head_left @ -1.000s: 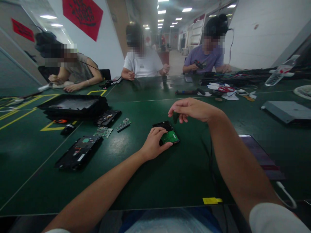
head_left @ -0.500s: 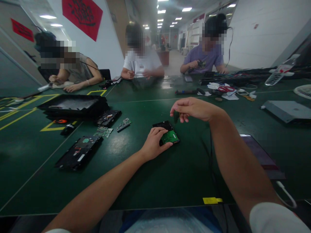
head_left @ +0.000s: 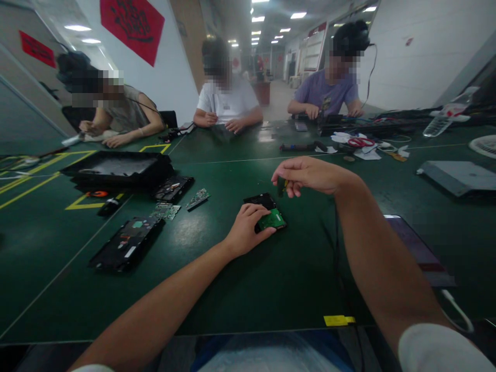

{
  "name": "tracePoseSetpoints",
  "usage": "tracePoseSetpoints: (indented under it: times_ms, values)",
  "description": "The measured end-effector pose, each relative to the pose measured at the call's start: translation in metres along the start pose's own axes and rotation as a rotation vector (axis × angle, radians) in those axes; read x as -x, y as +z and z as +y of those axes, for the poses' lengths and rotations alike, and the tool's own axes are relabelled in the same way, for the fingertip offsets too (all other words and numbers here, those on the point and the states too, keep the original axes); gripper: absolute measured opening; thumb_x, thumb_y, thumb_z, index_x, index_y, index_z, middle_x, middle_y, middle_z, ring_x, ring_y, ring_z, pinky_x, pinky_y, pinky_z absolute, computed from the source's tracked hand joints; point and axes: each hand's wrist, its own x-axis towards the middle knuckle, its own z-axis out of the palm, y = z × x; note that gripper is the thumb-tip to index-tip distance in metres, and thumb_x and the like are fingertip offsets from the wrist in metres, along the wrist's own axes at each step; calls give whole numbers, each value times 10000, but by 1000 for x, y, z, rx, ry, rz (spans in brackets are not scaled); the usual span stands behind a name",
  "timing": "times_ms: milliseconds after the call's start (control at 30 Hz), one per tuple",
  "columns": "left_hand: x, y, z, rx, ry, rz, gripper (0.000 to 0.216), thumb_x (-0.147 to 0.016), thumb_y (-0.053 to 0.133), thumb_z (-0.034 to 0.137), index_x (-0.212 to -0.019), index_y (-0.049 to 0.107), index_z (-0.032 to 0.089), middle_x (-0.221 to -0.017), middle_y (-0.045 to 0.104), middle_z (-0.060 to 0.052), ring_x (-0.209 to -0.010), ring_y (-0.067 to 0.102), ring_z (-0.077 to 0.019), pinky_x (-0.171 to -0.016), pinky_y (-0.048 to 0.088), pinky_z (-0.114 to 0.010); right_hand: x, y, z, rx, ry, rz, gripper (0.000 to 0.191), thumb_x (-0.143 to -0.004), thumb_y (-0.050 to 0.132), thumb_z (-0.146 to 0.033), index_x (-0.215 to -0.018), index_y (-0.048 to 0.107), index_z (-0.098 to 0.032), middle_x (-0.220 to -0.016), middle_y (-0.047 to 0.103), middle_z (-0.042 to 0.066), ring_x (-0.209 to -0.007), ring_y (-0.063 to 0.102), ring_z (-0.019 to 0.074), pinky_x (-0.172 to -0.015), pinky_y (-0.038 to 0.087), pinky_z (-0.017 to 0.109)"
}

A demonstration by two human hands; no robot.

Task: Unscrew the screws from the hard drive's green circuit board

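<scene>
A small black hard drive [head_left: 261, 199] with a green circuit board [head_left: 272, 219] on top lies on the dark green table [head_left: 232, 289]. My left hand [head_left: 245, 227] rests on it, fingers curled over its near left edge, holding it down. My right hand [head_left: 306, 174] hovers just above and to the right of the drive, fingers pinched around a small dark screwdriver [head_left: 280, 188] that points down toward the board.
To the left lie another opened drive [head_left: 126, 244], loose green boards [head_left: 165, 210], a drive [head_left: 172, 187] and a black tray [head_left: 116, 168]. A dark tablet [head_left: 414, 248] and white cable [head_left: 457, 310] sit at right. Three people work at the far side; scissors [head_left: 360, 141] and tools lie there.
My right hand with the screwdriver has shifted very slightly; my left hand stays on the drive. The people across the table have moved their hands.
</scene>
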Motion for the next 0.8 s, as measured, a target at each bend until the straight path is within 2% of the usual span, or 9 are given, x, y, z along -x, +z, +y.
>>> tracePoseSetpoints:
  times_ms: [167,367,567,800]
  values:
    - [-1,-1,1,6,-17,-11,455,-888,781,406,-1290,659,233,-1282,673,-94,-1239,542,-302,-1089,469,-507,3,-2,-2,-28,18,-47,221,-999,638,-360,-1072,699,-161,-811,697,43,-683,689,142,-600,559,231]
    - [-1,-2,1,19,-40,-29,482,-893,775,419,-1316,640,231,-1296,663,-102,-1250,542,-306,-1093,470,-510,3,-6,-2,193,-67,10,254,-992,641,-389,-1080,727,-166,-843,688,29,-666,628,112,-536,482,205]
    - [-2,-1,-1,11,-47,-39,523,-896,768,443,-1347,615,226,-1317,650,-107,-1260,541,-306,-1105,464,-515,3,-3,-4,218,-70,42,256,-962,670,-399,-1039,740,-165,-907,713,44,-710,634,124,-595,503,234]
    - [-1,-1,0,19,-41,-35,517,-901,761,448,-1347,613,234,-1317,650,-104,-1258,545,-305,-1102,466,-521,1,-1,-6,256,-33,138,169,-912,729,-329,-943,730,-163,-865,720,39,-648,600,106,-534,440,222]
